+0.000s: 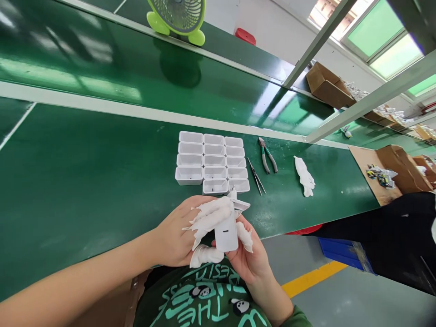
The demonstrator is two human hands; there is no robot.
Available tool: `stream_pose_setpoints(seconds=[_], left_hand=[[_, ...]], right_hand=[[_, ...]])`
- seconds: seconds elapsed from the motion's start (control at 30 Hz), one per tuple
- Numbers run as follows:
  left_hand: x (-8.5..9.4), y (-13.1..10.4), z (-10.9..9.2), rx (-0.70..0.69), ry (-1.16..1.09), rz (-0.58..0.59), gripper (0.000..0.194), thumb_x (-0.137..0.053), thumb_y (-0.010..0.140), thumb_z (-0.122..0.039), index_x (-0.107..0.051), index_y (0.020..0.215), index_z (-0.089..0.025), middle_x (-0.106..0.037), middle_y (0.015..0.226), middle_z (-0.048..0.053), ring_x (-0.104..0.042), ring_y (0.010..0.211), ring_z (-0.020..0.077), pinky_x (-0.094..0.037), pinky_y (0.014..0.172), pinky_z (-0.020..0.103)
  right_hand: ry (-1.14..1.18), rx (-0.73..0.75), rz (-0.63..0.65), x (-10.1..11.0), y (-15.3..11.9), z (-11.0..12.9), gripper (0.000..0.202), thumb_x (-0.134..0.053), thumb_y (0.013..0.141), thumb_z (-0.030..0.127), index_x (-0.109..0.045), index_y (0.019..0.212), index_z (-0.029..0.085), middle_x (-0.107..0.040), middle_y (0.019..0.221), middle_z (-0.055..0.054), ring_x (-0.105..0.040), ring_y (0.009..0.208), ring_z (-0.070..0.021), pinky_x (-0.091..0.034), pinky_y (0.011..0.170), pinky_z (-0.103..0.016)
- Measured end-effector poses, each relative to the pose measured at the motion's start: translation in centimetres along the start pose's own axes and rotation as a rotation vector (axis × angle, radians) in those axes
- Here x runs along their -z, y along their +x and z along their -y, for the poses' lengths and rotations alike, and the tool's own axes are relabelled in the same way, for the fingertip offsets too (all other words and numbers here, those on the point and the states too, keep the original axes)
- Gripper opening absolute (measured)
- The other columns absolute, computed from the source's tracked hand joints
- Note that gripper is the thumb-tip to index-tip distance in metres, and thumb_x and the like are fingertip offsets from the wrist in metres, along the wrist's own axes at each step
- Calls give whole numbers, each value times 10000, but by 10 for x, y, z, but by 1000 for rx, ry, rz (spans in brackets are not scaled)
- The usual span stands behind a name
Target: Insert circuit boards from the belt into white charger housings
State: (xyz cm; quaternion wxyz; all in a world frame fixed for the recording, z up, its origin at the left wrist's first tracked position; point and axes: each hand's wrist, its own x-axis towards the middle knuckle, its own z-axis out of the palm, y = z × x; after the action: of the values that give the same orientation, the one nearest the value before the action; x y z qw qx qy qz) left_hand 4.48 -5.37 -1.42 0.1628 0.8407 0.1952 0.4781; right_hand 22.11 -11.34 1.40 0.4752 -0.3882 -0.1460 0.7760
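A small white plastic case (226, 232) is held just above the near edge of the green bench (85, 181), gripped between both hands. The left hand (185, 234) and right hand (247, 254) are closed on it with cloth-covered fingertips (209, 213). It is best kept steady and square while its lid (240, 205) is pressed evenly. Rows of matching cases (211, 162) lie just beyond, pliers (267, 155) and tweezers (256, 176) beside them.

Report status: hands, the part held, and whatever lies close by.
Both hands, left and right, hold white housing. Finger cots on. Empty housings lie just beyond, nothing between.
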Motion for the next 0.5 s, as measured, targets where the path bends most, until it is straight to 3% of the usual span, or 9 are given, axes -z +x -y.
stream_pose_setpoints(seconds=[0.3, 0.5], left_hand=[[1, -5, -2, -10, -27, 18, 745, -502, 1009, -454, -192, 1628, -180, -652, 1246, 208, -570, 1277, 328, -544, 1011, 499], [3, -4, -4, -1, -42, 9, 734, -488, 1011, -467, -196, 1628, -197, -672, 1235, 205, -588, 1272, 330, -546, 1015, 496]], right_hand=[[-26, 21, -29, -7, -3, 4, 427, -890, 710, 421, -708, 1074, 291, -736, 922, -15, -731, 905, -229, -639, 837, -400], [-66, 81, -49, -10, -4, 2, 453, -891, 694, 492, -707, 1066, 310, -747, 975, -10, -731, 890, -224, -632, 846, -395]])
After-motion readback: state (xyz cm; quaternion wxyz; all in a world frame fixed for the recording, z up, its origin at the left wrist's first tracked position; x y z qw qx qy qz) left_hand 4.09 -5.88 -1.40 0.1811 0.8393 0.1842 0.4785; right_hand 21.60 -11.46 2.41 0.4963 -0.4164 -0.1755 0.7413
